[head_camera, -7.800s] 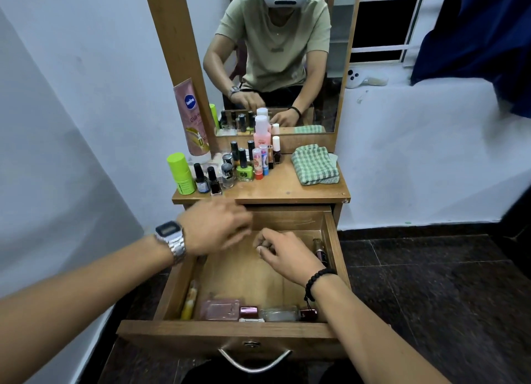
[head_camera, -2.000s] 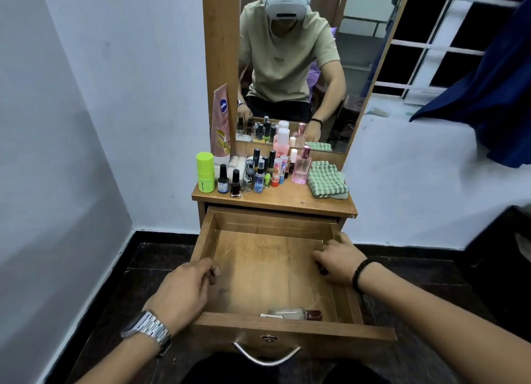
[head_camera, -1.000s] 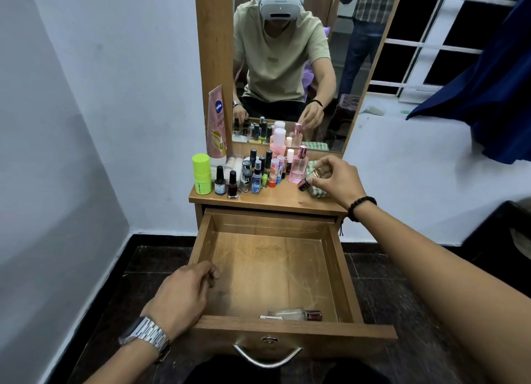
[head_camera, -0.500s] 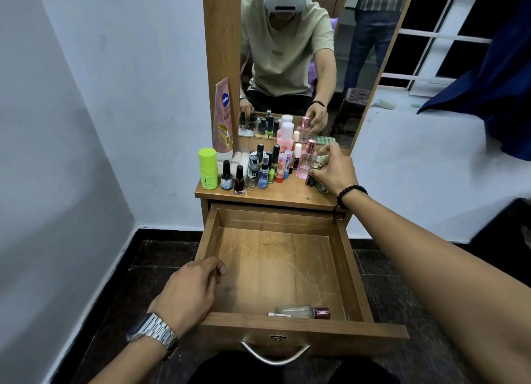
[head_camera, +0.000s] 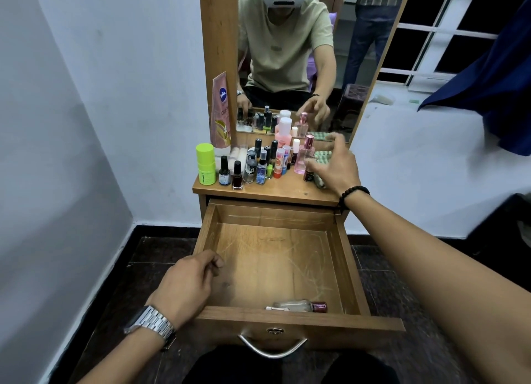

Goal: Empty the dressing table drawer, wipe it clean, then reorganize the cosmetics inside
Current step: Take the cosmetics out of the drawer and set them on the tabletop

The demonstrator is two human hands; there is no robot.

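A person's right hand (head_camera: 334, 168), a black bead bracelet at its wrist, hovers with fingers spread and holding nothing over the right end of the wooden dressing table top (head_camera: 275, 192), just behind a small dark-capped bottle (head_camera: 308, 175) that stands there. The left hand (head_camera: 188, 286), wearing a steel-link watch, rests on the left wall of the open wooden drawer (head_camera: 349, 271), its fingers loosely curled over the rim; whether they truly clamp the wood cannot be told.

Inside the drawer, only one item shows: a clear glass bottle with a maroon cap (head_camera: 298, 306), lying on its side against the drawer's front wall, right of centre. The rest of the scratched drawer floor is bare.

Above the drawer, the table top carries the cosmetics: a lime-green cylindrical container (head_camera: 205, 164) at the left end, a row of dark nail-polish bottles (head_camera: 237, 175) beside it, a tall pink squeeze tube (head_camera: 220, 110) leaning on the mirror frame behind, a pink bottle with a white cap (head_camera: 284, 135) and a pink glass perfume bottle (head_camera: 304, 155) nearer the middle. A green checked cloth (head_camera: 323, 156) lies folded behind the right hand, partly hidden by it.

Emptying appears nearly finished, with one bottle left to lift out. Wiping the drawer, presumably with that cloth, and returning the cosmetics in order remain to be done.
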